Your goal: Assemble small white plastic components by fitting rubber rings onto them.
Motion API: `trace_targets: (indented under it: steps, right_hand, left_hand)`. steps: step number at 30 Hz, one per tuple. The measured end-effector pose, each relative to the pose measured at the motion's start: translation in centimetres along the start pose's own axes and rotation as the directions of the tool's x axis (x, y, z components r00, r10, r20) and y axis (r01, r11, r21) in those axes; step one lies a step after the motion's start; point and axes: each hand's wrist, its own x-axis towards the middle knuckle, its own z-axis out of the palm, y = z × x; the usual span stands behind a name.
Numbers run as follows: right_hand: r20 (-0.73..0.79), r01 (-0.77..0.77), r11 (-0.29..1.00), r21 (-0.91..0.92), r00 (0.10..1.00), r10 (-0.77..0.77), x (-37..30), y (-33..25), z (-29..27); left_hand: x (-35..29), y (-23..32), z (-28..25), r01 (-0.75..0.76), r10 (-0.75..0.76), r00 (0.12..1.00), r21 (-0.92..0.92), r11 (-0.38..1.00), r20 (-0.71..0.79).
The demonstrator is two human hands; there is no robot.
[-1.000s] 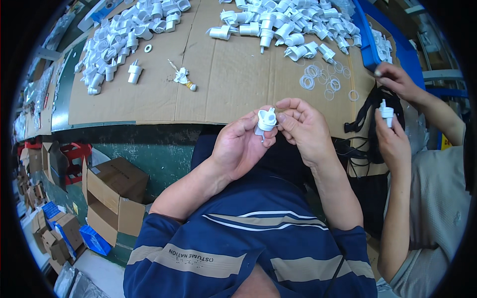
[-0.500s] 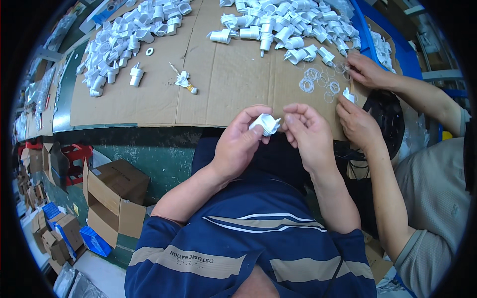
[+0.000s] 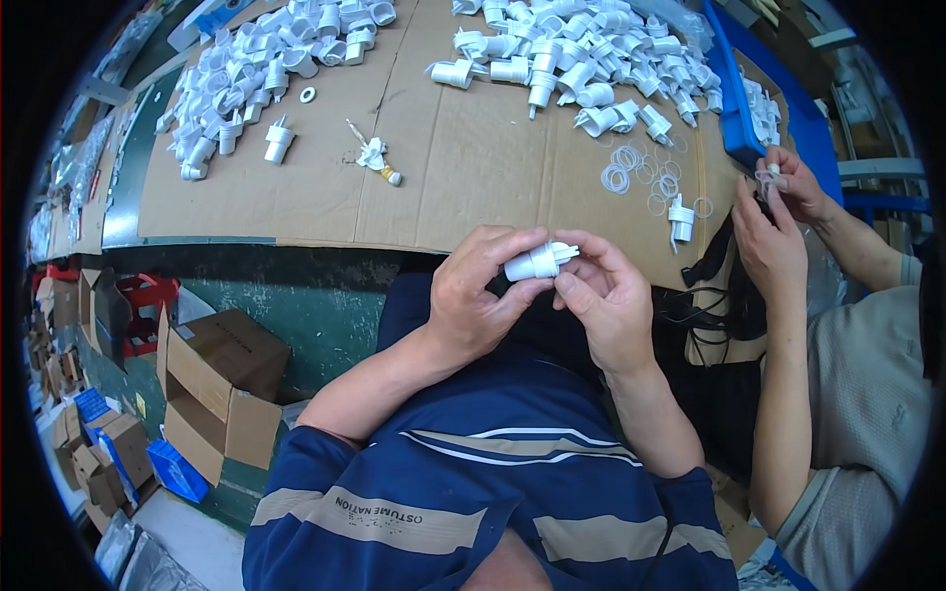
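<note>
A white plastic fitting (image 3: 533,265), with a round body and thin prongs at one end, lies level between my hands, above the table's near edge. My left hand (image 3: 481,294) grips its round body between thumb and fingers. At the pronged end, my right hand (image 3: 609,303) has its thumb and fingertips closed around the fitting. On the cardboard ahead, similar white fittings form a left pile (image 3: 246,89) and a right pile (image 3: 591,59). Thin clear rings (image 3: 616,178) are scattered before the right pile.
To my right, a co-worker's hands (image 3: 776,241) hold a small white piece near a blue tray (image 3: 734,108). One fitting (image 3: 680,221) stands alone near them. A glue-stained brush-like tool (image 3: 374,160) and a white washer (image 3: 307,95) lie on the cardboard. Open cartons (image 3: 222,394) sit lower left.
The fitting has turned to lie sideways, and my right fingers have come onto its pronged end. The co-worker's hands have moved right, away from a fitting now standing on the cardboard.
</note>
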Motion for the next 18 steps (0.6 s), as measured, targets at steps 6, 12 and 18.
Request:
trace_targets:
  steps: [6,12,18]
  right_hand:
    - [-0.042,0.006,0.997,-0.077,0.999,-0.009,0.5,0.2,-0.4]
    - [-0.076,-0.021,0.998,-0.067,0.997,0.015,0.6,0.6,-0.4]
    - [-0.073,0.049,0.988,-0.146,0.996,-0.060,0.5,0.4,-0.1]
  left_hand:
    - [-0.1,0.4,-0.2,0.221,-0.212,0.974,-0.127,0.967,0.080]
    - [0.2,1.1,-0.6,0.471,-0.444,0.882,-0.354,0.808,0.158]
    - [0.5,1.8,-0.4,0.612,-0.600,0.768,-0.531,0.586,0.224]
